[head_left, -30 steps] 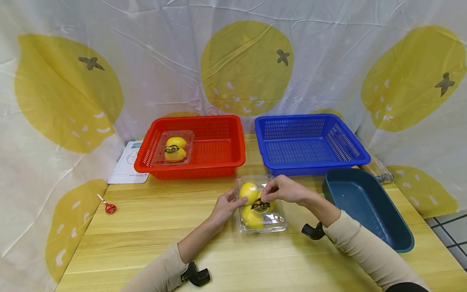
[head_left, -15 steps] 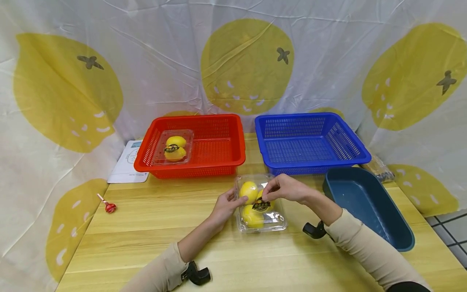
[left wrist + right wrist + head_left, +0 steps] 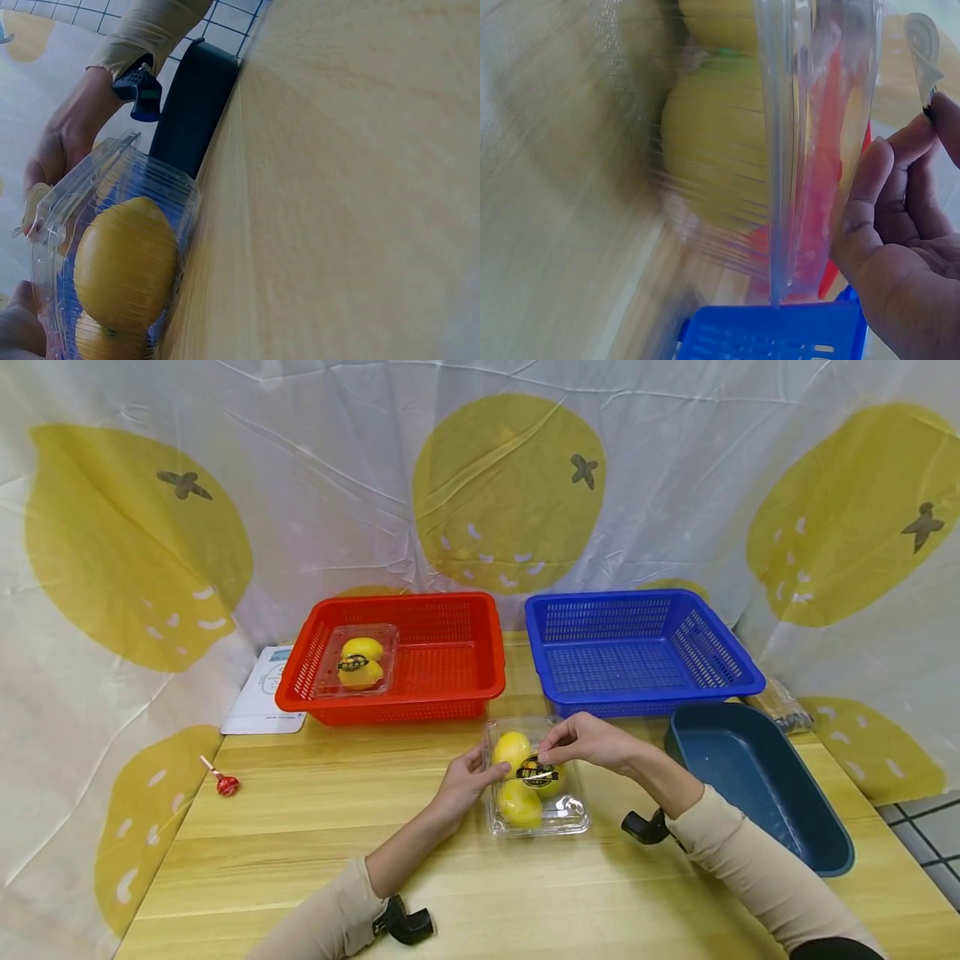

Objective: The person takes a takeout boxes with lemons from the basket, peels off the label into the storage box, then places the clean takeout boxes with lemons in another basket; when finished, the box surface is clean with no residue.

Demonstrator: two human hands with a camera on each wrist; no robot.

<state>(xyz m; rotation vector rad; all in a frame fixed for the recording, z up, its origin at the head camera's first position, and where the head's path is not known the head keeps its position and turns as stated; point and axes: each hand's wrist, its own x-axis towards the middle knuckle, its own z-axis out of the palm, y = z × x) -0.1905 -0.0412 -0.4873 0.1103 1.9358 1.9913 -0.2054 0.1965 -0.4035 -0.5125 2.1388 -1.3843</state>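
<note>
A clear plastic clamshell box with several yellow lemons inside lies on the table. My left hand holds it by the left edge, thumb on the lid. Over the lid my right hand pinches a black-and-gold label sticker by its edge. In the right wrist view the sticker stands curled off the lid, between the thumb and forefinger of the right hand. The left wrist view shows the left thumb at the box rim and lemons through the ribbed wall.
Behind the box stands a red basket with a labelled box of lemons in it. A blue basket is beside it. At right sits a dark teal tub. A lollipop and a white sheet are at left.
The sticker has shifted slightly upward in the view and its print faces the camera a little differently. The right fingers have moved only slightly; the left hand and box stay put.
</note>
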